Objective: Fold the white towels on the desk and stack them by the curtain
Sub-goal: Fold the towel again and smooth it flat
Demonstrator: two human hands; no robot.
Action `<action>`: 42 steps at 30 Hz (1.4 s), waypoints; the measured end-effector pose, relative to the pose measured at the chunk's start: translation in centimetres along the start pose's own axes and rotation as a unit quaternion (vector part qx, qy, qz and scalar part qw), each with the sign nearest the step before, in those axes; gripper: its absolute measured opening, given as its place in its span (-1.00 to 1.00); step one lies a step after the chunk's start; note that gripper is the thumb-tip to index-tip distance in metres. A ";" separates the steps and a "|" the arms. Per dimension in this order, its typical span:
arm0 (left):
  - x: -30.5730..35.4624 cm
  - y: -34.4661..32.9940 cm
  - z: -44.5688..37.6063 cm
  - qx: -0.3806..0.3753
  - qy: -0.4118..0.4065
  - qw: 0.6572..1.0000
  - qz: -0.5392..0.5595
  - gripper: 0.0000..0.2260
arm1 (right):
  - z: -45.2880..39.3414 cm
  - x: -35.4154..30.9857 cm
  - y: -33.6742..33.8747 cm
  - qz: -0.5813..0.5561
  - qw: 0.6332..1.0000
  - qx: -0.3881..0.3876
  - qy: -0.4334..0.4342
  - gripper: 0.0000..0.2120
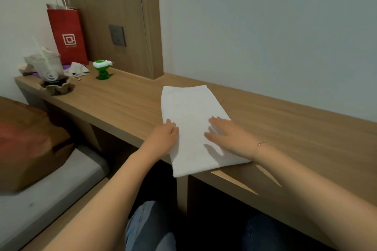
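Note:
A white towel (191, 112), folded into a long strip, lies on the wooden desk (122, 100), its near end reaching the desk's front edge. My left hand (164, 137) touches the towel's left edge with its fingers bent at that edge; whether they pinch the cloth is hidden. My right hand (226, 134) rests flat on the towel's right side, fingers straight and spread. No curtain and no other towel are in view.
At the desk's far left stand a red paper bag (67, 34), a plastic cup with a straw (50, 65), crumpled cloth (78, 70) and a green toy (102, 69). A brown bag (26, 144) sits on a grey seat at left. The wall runs behind the desk.

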State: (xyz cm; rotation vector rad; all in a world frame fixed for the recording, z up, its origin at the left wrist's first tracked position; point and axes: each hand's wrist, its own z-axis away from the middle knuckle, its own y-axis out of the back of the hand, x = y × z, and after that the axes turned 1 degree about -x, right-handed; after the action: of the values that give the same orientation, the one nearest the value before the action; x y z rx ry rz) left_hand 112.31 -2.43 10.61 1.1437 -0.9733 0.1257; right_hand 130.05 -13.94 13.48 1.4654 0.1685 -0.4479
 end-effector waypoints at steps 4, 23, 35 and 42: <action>1.3 -1.1 1.2 0.060 -0.018 0.998 -0.028 -0.71 | -3.2 0.1 -0.7 0.064 0.997 -0.015 -0.045 -0.64; -2.6 -1.2 -7.4 0.052 0.040 0.947 -0.313 -0.50 | -6.3 7.2 -1.9 0.117 0.989 0.063 -0.069 -0.42; -3.4 3.8 -7.5 0.061 0.116 0.973 -0.191 -0.61 | -3.8 9.7 0.3 -0.025 0.990 0.082 -0.109 -0.49; -3.1 5.2 -10.8 0.073 0.170 0.982 -0.045 -0.48 | -6.1 12.8 3.6 -0.066 0.976 0.160 -0.129 -0.70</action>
State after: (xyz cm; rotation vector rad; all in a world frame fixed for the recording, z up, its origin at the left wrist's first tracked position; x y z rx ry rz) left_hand 113.92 9.85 11.35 1.2494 -0.6164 0.3133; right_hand 144.03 -10.25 11.25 1.6991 -0.0159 -0.7981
